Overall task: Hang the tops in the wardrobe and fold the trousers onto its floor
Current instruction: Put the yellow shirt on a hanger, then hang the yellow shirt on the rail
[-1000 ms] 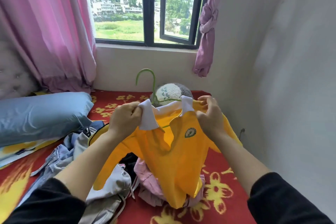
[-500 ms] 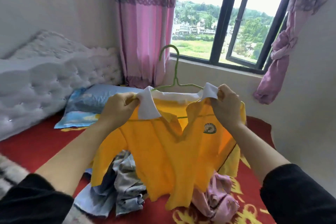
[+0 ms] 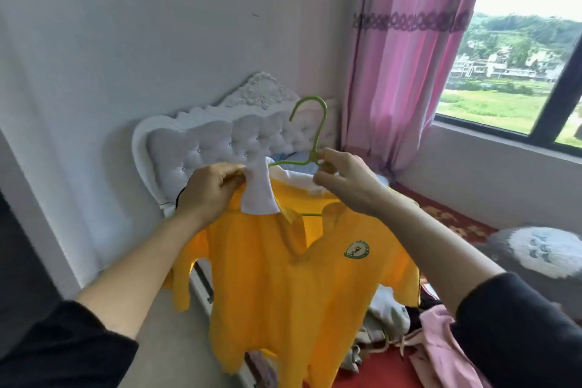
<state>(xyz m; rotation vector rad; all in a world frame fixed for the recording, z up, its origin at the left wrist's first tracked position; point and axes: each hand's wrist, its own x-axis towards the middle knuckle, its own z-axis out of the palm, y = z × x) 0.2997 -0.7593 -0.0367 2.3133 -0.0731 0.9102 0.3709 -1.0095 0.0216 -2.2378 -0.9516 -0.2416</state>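
Observation:
A yellow polo shirt (image 3: 283, 287) with a white collar and a green chest badge hangs on a green wire hanger (image 3: 310, 123), held up in front of me. My left hand (image 3: 211, 189) pinches the white collar at the shirt's left shoulder. My right hand (image 3: 343, 179) grips the hanger at the base of its hook. A heap of other clothes (image 3: 409, 334), pink and pale pieces among them, lies on the red bedspread at the lower right. No wardrobe is in view.
A white tufted headboard (image 3: 220, 142) stands against the grey wall behind the shirt. Pink curtains (image 3: 406, 50) hang beside a dark-framed window (image 3: 563, 104). A grey and white plush toy (image 3: 535, 252) sits at the right on the bed.
The view has swung left, from the window to the headboard wall. My right hand has left the collar and taken the hanger below its hook. The shirt is now further left.

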